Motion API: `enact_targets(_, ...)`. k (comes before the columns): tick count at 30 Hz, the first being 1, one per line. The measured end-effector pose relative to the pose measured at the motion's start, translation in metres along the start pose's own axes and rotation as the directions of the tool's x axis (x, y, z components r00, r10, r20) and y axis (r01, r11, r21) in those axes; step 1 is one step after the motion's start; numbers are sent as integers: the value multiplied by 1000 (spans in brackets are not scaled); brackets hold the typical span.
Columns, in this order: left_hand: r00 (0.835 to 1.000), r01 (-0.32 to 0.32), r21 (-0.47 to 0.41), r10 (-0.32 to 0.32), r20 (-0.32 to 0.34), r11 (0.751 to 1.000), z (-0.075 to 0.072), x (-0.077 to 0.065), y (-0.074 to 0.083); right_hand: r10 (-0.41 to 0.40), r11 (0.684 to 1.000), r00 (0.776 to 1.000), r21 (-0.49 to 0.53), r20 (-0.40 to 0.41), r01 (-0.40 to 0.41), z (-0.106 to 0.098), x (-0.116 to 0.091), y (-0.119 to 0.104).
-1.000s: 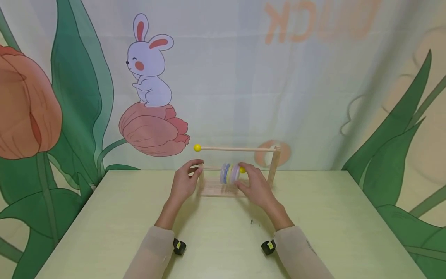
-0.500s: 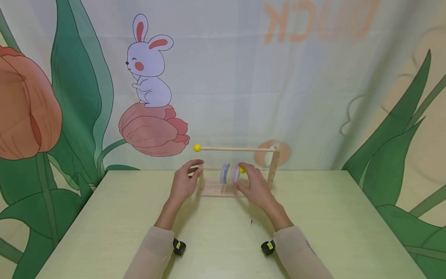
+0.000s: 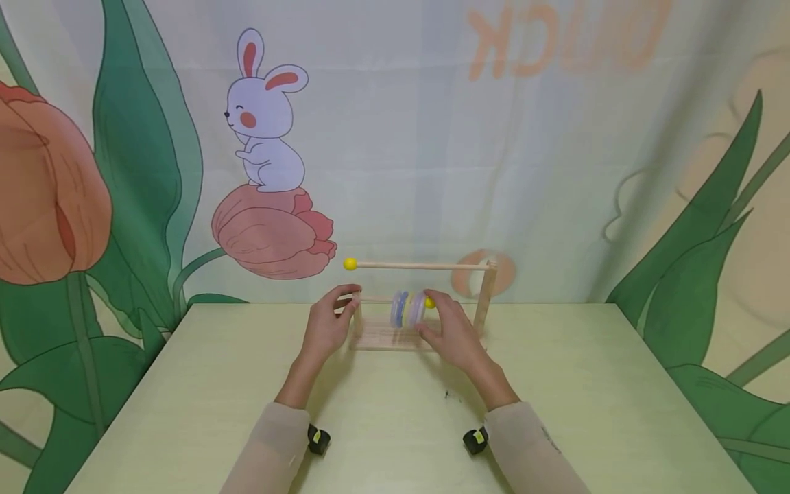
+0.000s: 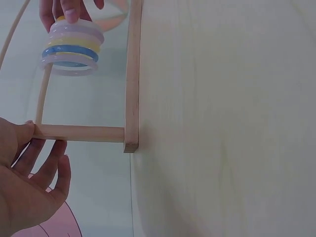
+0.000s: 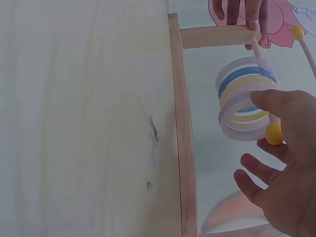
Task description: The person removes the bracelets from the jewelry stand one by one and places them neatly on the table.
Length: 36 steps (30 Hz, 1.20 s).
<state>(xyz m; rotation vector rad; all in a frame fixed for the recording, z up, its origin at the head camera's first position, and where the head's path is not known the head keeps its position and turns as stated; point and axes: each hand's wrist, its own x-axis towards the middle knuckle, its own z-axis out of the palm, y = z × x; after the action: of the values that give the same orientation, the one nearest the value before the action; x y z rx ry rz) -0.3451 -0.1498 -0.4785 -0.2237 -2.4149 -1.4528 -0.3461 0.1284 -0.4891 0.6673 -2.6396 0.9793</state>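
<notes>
A wooden rack (image 3: 395, 346) stands on the table, with a short post (image 4: 79, 132) at its left end. My left hand (image 3: 328, 322) grips the top of this post between thumb and fingers. From the post a thin lower rod (image 4: 43, 94) runs right to a yellow ball (image 5: 274, 132) at its tip. Several plastic rings (image 3: 404, 310) in lilac, blue and yellow hang around that rod, bunched near the ball. My right hand (image 3: 455, 333) holds the rings at the ball end, its thumb (image 5: 264, 98) on the outermost lilac ring and its other fingers bent below the ball.
Above the rings runs a bare upper rod (image 3: 420, 265), fixed to the tall right post (image 3: 485, 295) and ending at the left in another yellow ball (image 3: 350, 264). A printed curtain (image 3: 395, 137) hangs behind the table (image 3: 395, 425). Dark marks (image 5: 154, 129) show on the tabletop.
The whole head view has shifted down slightly. Both hands, the rings and the rack keep their places relative to each other.
</notes>
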Motion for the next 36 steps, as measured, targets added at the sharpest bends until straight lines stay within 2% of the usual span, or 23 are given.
enact_targets(5, 1000, 0, 1, 0, -9, 1000, 0, 0, 0, -9, 1000, 1000, 21, -2, 9, 0, 1, 0)
enact_targets(14, 1000, -10, -11, 10, -4, 1000, 1, 1, 1, 34, 998, 999, 49, 3, -34, -1, 2, 0)
enact_targets(22, 1000, -13, -7, 13, -4, 1000, 0, 1, 1, -3, 999, 1000, 54, -31, 4, -1, 2, 2)
enact_targets(36, 1000, -4, -11, 4, -5, 1000, 0, -1, 1, 6, 997, 998, 77, -62, -1, -6, 1, 2)
